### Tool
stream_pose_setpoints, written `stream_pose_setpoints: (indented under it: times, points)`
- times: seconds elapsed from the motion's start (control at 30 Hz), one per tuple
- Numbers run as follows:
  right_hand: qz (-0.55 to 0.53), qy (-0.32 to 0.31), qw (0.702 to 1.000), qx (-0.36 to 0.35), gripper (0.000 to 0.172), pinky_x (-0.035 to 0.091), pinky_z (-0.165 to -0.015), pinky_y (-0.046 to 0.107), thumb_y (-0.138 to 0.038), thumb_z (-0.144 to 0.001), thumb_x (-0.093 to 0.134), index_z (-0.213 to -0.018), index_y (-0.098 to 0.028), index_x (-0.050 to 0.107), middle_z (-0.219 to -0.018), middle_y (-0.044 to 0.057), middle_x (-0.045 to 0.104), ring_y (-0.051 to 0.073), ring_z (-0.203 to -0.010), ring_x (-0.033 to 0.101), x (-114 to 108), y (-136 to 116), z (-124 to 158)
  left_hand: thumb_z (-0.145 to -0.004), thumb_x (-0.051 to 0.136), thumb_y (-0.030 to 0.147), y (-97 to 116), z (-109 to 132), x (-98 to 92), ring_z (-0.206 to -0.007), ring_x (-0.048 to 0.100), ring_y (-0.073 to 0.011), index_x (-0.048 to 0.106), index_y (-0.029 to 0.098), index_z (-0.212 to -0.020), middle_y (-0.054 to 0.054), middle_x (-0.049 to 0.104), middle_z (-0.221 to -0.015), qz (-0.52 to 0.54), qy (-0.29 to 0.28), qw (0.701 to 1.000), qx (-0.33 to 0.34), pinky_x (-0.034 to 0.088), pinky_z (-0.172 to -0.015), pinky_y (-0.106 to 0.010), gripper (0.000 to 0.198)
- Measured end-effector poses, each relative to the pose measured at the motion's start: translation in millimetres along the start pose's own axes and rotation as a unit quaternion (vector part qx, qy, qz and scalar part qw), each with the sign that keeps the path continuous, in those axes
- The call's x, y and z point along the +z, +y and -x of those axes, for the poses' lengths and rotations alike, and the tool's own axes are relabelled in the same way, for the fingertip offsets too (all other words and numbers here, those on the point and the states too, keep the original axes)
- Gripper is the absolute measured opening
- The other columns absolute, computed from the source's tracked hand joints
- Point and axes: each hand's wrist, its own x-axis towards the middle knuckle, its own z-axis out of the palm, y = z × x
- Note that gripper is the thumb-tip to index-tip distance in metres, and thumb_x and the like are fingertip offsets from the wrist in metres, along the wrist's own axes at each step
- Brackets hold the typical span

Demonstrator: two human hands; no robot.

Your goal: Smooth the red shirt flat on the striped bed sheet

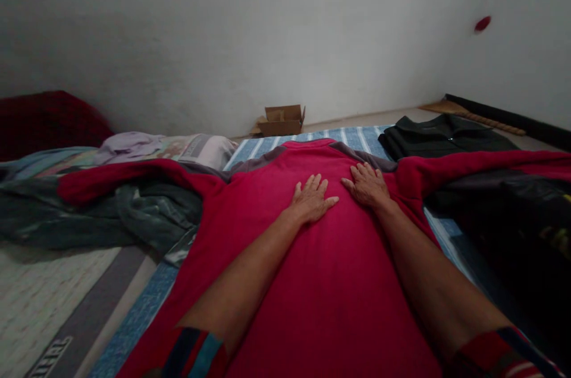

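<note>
A crimson long-sleeved top (330, 283) with grey shoulder panels lies spread out, its collar away from me and both sleeves stretched to the sides. My left hand (311, 198) rests flat on its upper middle, fingers apart. Further right, my right hand (366, 184) also lies flat on the cloth, close to the right shoulder panel, with its fingers spread. Neither hand grips anything. Under the top is a blue cloth with white stripes (357, 137). The lower hem is out of view.
At left, dark green-grey cloth (156, 217) lies under a sleeve, by a pale patterned mat (53, 283). A folded black garment (446, 137) sits at back right, with dark items (504, 217) nearer. An open cardboard box (281, 122) stands by the wall.
</note>
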Motion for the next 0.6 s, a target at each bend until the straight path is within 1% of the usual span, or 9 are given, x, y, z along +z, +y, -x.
stream_pose_setpoints:
  times: [0.1, 0.2, 0.3, 0.4, 0.5, 0.6]
  points:
    - [0.001, 0.004, 1.000, -0.005, 0.062, 0.017, -0.107, 0.048, -0.056, -0.092, 0.020, -0.137, -0.017, 0.036, -0.145, 0.011, 0.033, 0.027, -0.136, 0.020, 1, 2, 1, -0.089, 0.021, 0.061, 12, 10, -4.6, -0.141, 0.004, -0.0263, 0.023, 0.015, -0.144, -0.012, 0.011, -0.154, 0.001, -0.013, 1.000, -0.004, 0.012, -0.110, -0.054, 0.071]
    - [0.002, -0.005, 1.000, -0.003, 0.062, 0.016, -0.107, 0.049, -0.056, -0.092, 0.020, -0.138, -0.017, 0.034, -0.147, 0.010, 0.030, 0.027, -0.137, 0.018, 1, 3, 0, -0.088, 0.019, 0.063, 20, 22, -1.3, -0.141, 0.003, -0.0263, 0.022, 0.014, -0.145, -0.012, 0.012, -0.154, 0.007, -0.024, 1.000, 0.016, 0.012, -0.110, -0.053, 0.074]
    - [0.001, -0.018, 1.000, 0.003, 0.064, 0.015, -0.108, 0.049, -0.056, -0.092, 0.020, -0.140, -0.017, 0.033, -0.149, 0.009, 0.028, 0.027, -0.137, 0.016, 1, 3, 0, -0.087, 0.019, 0.066, 22, 28, 7.2, -0.141, 0.003, -0.0260, 0.020, 0.014, -0.145, -0.011, 0.010, -0.154, 0.006, -0.019, 0.999, 0.031, 0.010, -0.111, -0.053, 0.078]
    - [-0.003, -0.023, 1.000, 0.000, 0.065, 0.015, -0.107, 0.050, -0.057, -0.091, 0.019, -0.140, -0.016, 0.033, -0.148, 0.009, 0.028, 0.027, -0.137, 0.016, 1, 4, -1, -0.087, 0.019, 0.066, 22, 29, 12.0, -0.141, 0.002, -0.0258, 0.021, 0.016, -0.145, -0.011, 0.010, -0.154, 0.006, -0.007, 0.999, 0.034, 0.009, -0.111, -0.053, 0.077]
    - [-0.002, -0.022, 1.000, -0.003, 0.064, 0.015, -0.107, 0.050, -0.057, -0.091, 0.020, -0.139, -0.016, 0.034, -0.148, 0.009, 0.028, 0.028, -0.137, 0.016, 1, 5, -1, -0.088, 0.022, 0.063, 23, 32, 7.3, -0.141, 0.004, -0.0266, 0.024, 0.016, -0.144, -0.012, 0.014, -0.153, 0.017, -0.011, 0.999, 0.034, 0.010, -0.111, -0.053, 0.073]
    - [-0.004, -0.015, 1.000, -0.008, 0.063, 0.016, -0.106, 0.051, -0.057, -0.091, 0.021, -0.138, -0.017, 0.035, -0.147, 0.010, 0.030, 0.028, -0.136, 0.018, 2, 6, 0, -0.091, 0.029, 0.053, 23, 49, -4.9, -0.140, 0.012, -0.0265, 0.035, 0.014, -0.139, -0.014, 0.020, -0.152, 0.052, -0.012, 0.997, 0.063, 0.012, -0.111, -0.051, 0.062]
